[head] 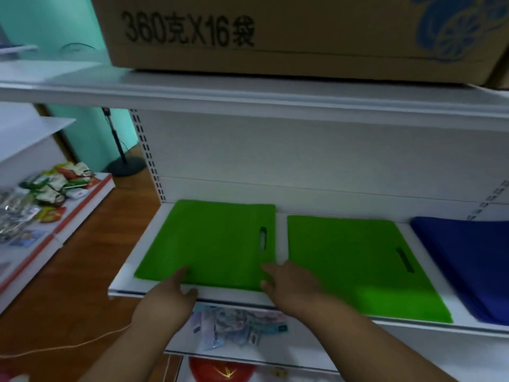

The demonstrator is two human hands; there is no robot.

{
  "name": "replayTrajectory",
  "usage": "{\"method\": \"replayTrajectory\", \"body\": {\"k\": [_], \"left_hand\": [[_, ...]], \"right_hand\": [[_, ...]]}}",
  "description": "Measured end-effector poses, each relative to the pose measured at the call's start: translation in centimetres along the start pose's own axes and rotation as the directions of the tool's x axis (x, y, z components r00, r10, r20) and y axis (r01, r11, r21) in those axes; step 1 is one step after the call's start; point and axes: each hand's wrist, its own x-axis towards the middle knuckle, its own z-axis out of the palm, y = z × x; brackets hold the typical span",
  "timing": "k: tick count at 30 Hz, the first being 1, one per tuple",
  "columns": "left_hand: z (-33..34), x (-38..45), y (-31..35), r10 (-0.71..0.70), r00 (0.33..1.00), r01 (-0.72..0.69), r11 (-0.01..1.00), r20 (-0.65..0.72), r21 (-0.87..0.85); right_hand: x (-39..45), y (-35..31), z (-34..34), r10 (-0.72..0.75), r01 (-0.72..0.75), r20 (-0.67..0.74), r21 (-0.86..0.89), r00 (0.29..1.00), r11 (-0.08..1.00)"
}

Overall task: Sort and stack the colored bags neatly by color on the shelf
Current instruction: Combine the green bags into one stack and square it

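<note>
Two flat green bags lie side by side on the white shelf (278,241). The left green bag (212,244) has its handle slot at its right side. The right green bag (355,260) lies a little nearer the front edge. A blue bag (468,260) lies at the far right, cut off by the frame. My left hand (170,293) touches the front edge of the left green bag with its fingers out. My right hand (289,285) rests at that bag's front right corner, between the two green bags, fingers relaxed.
A large cardboard box (275,31) sits on the shelf above. The shelf below holds packets (234,329) and something red (220,370). To the left stands another shelf unit with snack packets (46,194), a wooden floor (91,257) and a black stand (121,161).
</note>
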Motion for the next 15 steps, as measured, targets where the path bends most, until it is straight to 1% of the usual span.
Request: {"method": "replayTrajectory", "body": {"k": [2, 3, 4, 6, 8, 10, 11, 12, 13, 15], "left_hand": [[-0.1, -0.5, -1.3, 0.012, 0.999, -0.011, 1.0, 0.041, -0.007], [0.0, -0.8, -2.0, 0.015, 0.998, -0.013, 0.999, 0.058, -0.035], [0.0, -1.1, -2.5, 0.022, 0.997, -0.016, 0.996, 0.069, -0.093], [-0.2, -1.7, -3.2, 0.013, 0.997, 0.011, 0.956, 0.082, -0.292], [-0.5, -2.0, -3.7, -0.049, 0.997, 0.071, 0.839, 0.056, -0.539], [-0.9, -2.0, -4.1, -0.138, 0.99, 0.112, 0.729, 0.015, -0.675], [-1.1, -1.8, -4.4, -0.171, 0.985, 0.108, 0.721, -0.025, -0.685], [-1.2, -1.5, -4.6, -0.192, 0.978, 0.093, 0.739, -0.076, -0.668], [-1.4, -1.2, -4.8, -0.2, 0.971, 0.074, 0.773, -0.13, -0.63], [-1.8, -1.0, -4.7, -0.196, 0.961, 0.058, 0.833, -0.194, -0.55]], "right_hand": [[0.0, -1.1, 0.8, 0.049, -0.049, 0.011, -0.017, 0.999, 0.999], [-0.1, -1.4, 1.1, 0.073, -0.073, -0.007, -0.011, 0.997, 0.997], [-0.2, -1.7, 1.4, 0.093, -0.094, -0.033, -0.001, 0.995, 0.996], [-0.5, -2.0, 1.8, 0.124, -0.123, -0.082, 0.011, 0.989, 0.992], [-0.9, -2.1, 2.4, 0.121, -0.124, -0.123, -0.011, 0.985, 0.992], [-1.2, -2.0, 2.8, 0.088, -0.096, -0.175, -0.037, 0.981, 0.995], [-1.4, -1.8, 2.9, 0.061, -0.073, -0.205, -0.049, 0.977, 0.996], [-1.5, -1.4, 3.0, 0.031, -0.046, -0.243, -0.056, 0.969, 0.997], [-1.7, -1.1, 2.9, 0.011, -0.028, -0.283, -0.058, 0.959, 0.998], [-2.4, -0.2, 2.5, -0.005, -0.012, -0.38, -0.043, 0.925, 0.999]]}}
